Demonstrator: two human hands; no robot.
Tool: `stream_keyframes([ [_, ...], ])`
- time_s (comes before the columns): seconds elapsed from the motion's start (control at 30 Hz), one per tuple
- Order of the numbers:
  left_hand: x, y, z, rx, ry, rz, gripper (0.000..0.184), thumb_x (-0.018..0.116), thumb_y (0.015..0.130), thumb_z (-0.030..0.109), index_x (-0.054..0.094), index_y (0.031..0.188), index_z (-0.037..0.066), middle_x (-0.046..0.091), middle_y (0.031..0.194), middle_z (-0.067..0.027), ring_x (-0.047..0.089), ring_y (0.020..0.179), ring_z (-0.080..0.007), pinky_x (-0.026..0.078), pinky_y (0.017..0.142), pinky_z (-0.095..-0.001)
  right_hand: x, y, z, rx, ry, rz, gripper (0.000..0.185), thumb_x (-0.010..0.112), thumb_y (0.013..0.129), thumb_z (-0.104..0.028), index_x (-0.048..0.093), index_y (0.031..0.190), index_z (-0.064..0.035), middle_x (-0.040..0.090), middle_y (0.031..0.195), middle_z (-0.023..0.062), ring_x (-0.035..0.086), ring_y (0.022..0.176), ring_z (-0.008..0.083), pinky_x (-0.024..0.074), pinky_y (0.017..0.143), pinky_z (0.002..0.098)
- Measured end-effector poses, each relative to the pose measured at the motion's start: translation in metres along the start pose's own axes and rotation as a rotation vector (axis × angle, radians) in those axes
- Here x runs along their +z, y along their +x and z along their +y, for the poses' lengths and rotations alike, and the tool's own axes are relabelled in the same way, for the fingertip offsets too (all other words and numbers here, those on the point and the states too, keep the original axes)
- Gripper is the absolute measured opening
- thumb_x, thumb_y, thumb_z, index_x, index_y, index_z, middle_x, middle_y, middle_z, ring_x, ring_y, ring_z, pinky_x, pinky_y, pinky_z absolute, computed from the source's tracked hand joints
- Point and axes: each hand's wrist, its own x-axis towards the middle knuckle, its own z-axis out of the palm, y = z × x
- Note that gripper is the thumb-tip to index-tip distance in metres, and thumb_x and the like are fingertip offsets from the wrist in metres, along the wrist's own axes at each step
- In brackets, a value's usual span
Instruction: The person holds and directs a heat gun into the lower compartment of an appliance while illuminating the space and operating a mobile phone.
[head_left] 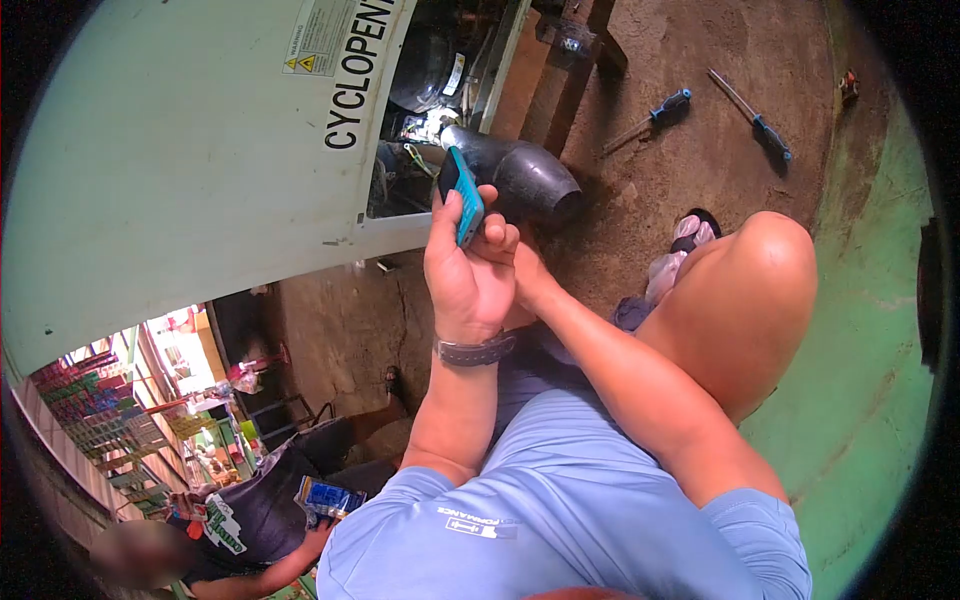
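My left hand, with a dark band on its wrist, holds a teal smartphone tilted in front of an opening in a pale green appliance cabinet. Fingers and thumb wrap its edges. My right hand is beside and partly behind the left one; its fingers are hidden. Just past the phone lies a black bulging cylinder, partly in the opening. Inside the compartment are a black rounded compressor-like part, wires and a brightly lit spot.
Two blue-handled screwdrivers, one nearer and one farther right, lie on the brown floor. A wooden beam runs beside the cabinet. Another person at lower left holds a blue packet. A green surface is at right.
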Motion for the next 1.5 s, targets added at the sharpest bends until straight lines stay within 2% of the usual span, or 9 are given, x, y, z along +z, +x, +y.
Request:
stream_keyframes([
  [0.4, -0.003, -0.003, 0.013, 0.002, 0.020, 0.008, 0.026, 0.062, 0.100, 0.025, 0.063, 0.105, 0.000, 0.067, 0.095, -0.0063, 0.053, 0.065, -0.0117, 0.040, 0.059, -0.0282, 0.020, 0.003, -0.032, -0.070, -0.775, 0.021, 0.052, 0.067, 0.091, -0.026, 0.052, 0.134, 0.0001, 0.060, 0.132, 0.0150, 0.058, 0.121, 0.0243, 0.0438, 0.107, 0.0384],
  [0.57, -0.012, 0.000, 0.014, 0.001, 0.062, 0.053, 0.029, 0.060, 0.101, 0.026, 0.064, 0.107, -0.002, 0.063, 0.081, -0.0052, 0.051, 0.065, -0.0121, 0.040, 0.060, -0.0277, 0.015, 0.002, -0.031, -0.079, -1.016, 0.010, 0.052, 0.066, 0.091, -0.026, 0.053, 0.131, 0.0029, 0.061, 0.132, 0.0169, 0.058, 0.122, 0.0253, 0.0450, 0.105, 0.0382],
  [0.77, -0.019, 0.006, 0.008, 0.010, 0.095, 0.095, 0.030, 0.060, 0.100, 0.027, 0.064, 0.107, -0.002, 0.060, 0.073, -0.0045, 0.051, 0.064, -0.0125, 0.041, 0.062, -0.0282, 0.016, 0.000, -0.027, 0.082, -0.698, 0.058, 0.045, 0.066, 0.089, -0.022, 0.060, 0.127, -0.0006, 0.065, 0.127, 0.0181, 0.060, 0.120, 0.0253, 0.0472, 0.102, 0.0393],
  [0.83, -0.023, 0.007, 0.008, 0.021, 0.105, 0.047, 0.015, 0.060, 0.101, 0.023, 0.059, 0.109, 0.011, 0.068, 0.101, -0.0074, 0.059, 0.068, -0.0141, 0.048, 0.063, -0.0314, 0.012, 0.004, -0.021, 0.023, -0.616, 0.067, 0.043, 0.066, 0.089, -0.021, 0.061, 0.128, -0.0041, 0.067, 0.125, 0.0136, 0.061, 0.119, 0.0231, 0.0479, 0.100, 0.0392],
  [0.97, -0.025, 0.007, 0.006, -0.028, 0.089, 0.026, 0.016, 0.059, 0.101, 0.023, 0.058, 0.113, 0.012, 0.068, 0.101, -0.0075, 0.059, 0.068, -0.0145, 0.048, 0.063, -0.0315, 0.000, 0.003, -0.014, 0.076, -0.695, -0.006, 0.040, 0.066, 0.090, -0.023, 0.062, 0.126, -0.0071, 0.068, 0.123, 0.0086, 0.062, 0.117, 0.0218, 0.0482, 0.098, 0.0385],
  [1.03, -0.013, 0.001, 0.004, -0.027, 0.099, 0.048, 0.027, 0.061, 0.100, 0.026, 0.064, 0.105, 0.000, 0.067, 0.091, -0.0064, 0.055, 0.066, -0.0129, 0.042, 0.062, -0.0298, -0.014, 0.010, 0.006, 0.171, -0.446, 0.000, 0.038, 0.066, 0.090, -0.023, 0.063, 0.124, -0.0082, 0.068, 0.121, 0.0081, 0.062, 0.116, 0.0210, 0.0478, 0.099, 0.0369],
  [1.2, -0.008, -0.003, 0.006, 0.011, 0.061, 0.052, 0.028, 0.062, 0.100, 0.028, 0.064, 0.104, 0.000, 0.069, 0.097, -0.0082, 0.055, 0.066, -0.0132, 0.042, 0.062, -0.0298, 0.010, 0.000, -0.014, 0.177, -0.218, -0.016, 0.023, 0.067, 0.093, -0.020, 0.069, 0.111, -0.0056, 0.068, 0.119, 0.0065, 0.062, 0.114, 0.0181, 0.0468, 0.099, 0.0336],
  [1.33, -0.008, -0.005, 0.008, 0.017, 0.057, 0.026, 0.029, 0.063, 0.099, 0.029, 0.064, 0.104, 0.000, 0.069, 0.095, -0.0075, 0.056, 0.065, -0.0137, 0.044, 0.061, -0.0300, 0.007, 0.003, -0.014, 0.183, -0.440, 0.046, 0.027, 0.068, 0.095, -0.013, 0.065, 0.120, -0.0044, 0.067, 0.120, 0.0089, 0.064, 0.113, 0.0204, 0.0501, 0.099, 0.0363],
  [1.5, -0.017, -0.005, 0.012, 0.013, 0.025, 0.055, 0.021, 0.064, 0.099, 0.028, 0.064, 0.101, 0.007, 0.069, 0.095, -0.0090, 0.057, 0.065, -0.0141, 0.044, 0.060, -0.0308, 0.010, 0.005, -0.016, 0.230, -0.231, 0.115, 0.032, 0.061, 0.098, -0.017, 0.061, 0.125, 0.0000, 0.068, 0.116, 0.0100, 0.066, 0.106, 0.0198, 0.0536, 0.092, 0.0373],
])
